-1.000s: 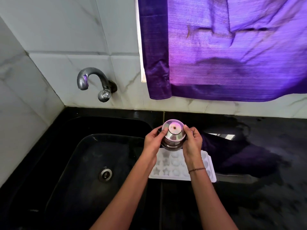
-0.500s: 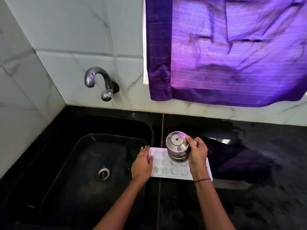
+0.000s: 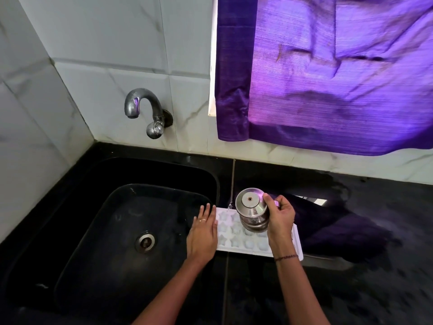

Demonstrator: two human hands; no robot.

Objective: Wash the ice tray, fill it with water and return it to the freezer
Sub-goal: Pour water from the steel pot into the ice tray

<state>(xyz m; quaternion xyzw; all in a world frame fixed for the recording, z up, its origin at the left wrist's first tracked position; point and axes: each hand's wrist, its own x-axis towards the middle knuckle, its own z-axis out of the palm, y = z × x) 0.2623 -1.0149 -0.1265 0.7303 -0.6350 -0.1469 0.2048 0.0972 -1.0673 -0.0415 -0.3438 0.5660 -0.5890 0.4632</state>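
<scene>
Tray [image 3: 236,240] between flat left hand [image 3: 203,233] and pot-gripping right hand [image 3: 280,218].

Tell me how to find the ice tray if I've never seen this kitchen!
Find the black sink under the curved tap. Just right of it, on the black counter, lies the ice tray: flat, white, with star-shaped pockets. A shiny steel cup is tipped above it.

Right hand [image 3: 280,218] around steel pot [image 3: 253,211] above ice tray [image 3: 236,240]
</scene>
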